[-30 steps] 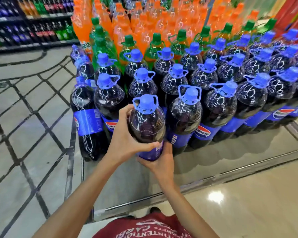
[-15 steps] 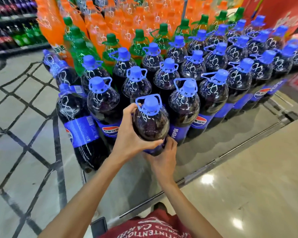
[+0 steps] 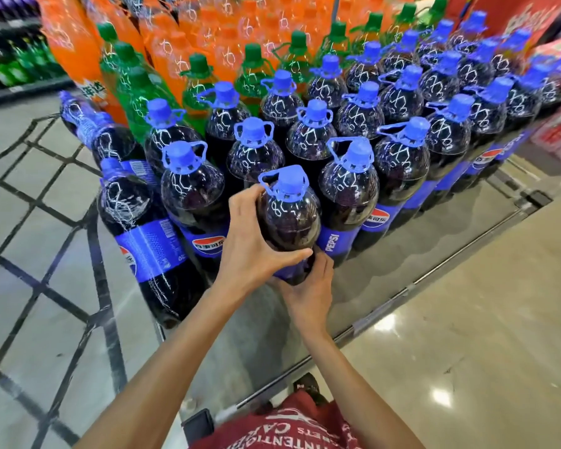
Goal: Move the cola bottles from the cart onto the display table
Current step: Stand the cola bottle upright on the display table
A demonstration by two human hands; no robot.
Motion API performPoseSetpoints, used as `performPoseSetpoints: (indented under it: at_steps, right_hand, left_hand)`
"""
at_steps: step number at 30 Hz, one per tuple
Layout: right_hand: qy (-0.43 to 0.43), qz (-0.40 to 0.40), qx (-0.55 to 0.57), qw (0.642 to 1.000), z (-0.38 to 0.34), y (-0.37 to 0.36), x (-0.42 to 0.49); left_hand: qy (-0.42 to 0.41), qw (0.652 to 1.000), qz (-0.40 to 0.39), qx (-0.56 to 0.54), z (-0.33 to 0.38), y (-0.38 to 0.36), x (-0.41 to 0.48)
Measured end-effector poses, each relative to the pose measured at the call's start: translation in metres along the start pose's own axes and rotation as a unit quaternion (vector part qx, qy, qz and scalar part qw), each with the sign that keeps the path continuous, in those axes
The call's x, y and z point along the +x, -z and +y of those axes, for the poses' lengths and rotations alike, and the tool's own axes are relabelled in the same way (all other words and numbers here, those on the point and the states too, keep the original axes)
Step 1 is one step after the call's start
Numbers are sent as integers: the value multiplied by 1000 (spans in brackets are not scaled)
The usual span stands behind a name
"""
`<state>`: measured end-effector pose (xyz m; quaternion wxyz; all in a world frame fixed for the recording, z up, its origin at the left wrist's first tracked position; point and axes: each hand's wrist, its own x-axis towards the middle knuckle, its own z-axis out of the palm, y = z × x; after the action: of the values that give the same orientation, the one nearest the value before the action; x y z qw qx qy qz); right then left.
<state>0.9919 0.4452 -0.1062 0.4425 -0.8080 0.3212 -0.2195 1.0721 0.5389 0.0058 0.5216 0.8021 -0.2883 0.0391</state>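
Cola bottles (image 3: 289,218): near-black liquid, blue caps (image 3: 287,181), blue labels (image 3: 153,247) bearing a red, white and blue roundel. Green bottles (image 3: 136,89), green caps (image 3: 199,61). Orange bottles (image 3: 175,30). Counter (image 3: 402,270): grey. Floor (image 3: 30,254): pale grey, dark lattice lines. Shirt (image 3: 292,429): red, white lettering.

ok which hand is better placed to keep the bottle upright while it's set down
Probably the left hand: it wraps the cola bottle high on its shoulder. The right hand grips low near the base.
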Motion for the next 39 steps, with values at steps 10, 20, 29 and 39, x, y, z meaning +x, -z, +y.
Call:
performPoseSetpoints:
  at_steps: [10,20,29,39]
  right_hand:
    - [-15,3,12,1000,-4,0,-1]
    - [-10,12,25,1000,-3,-3,-5]
    - [-10,1,42,999,-4,-3,-5]
    - [31,-55,37,997,2,12,0]
  left_hand:
    - [-15,997,-76,9,-11,19,5]
    - [-14,997,-80,0,-12,17,2]
    - [1,998,-40,-38,-13,14,-7]
    - [27,997,-46,-61,-25,29,-23]
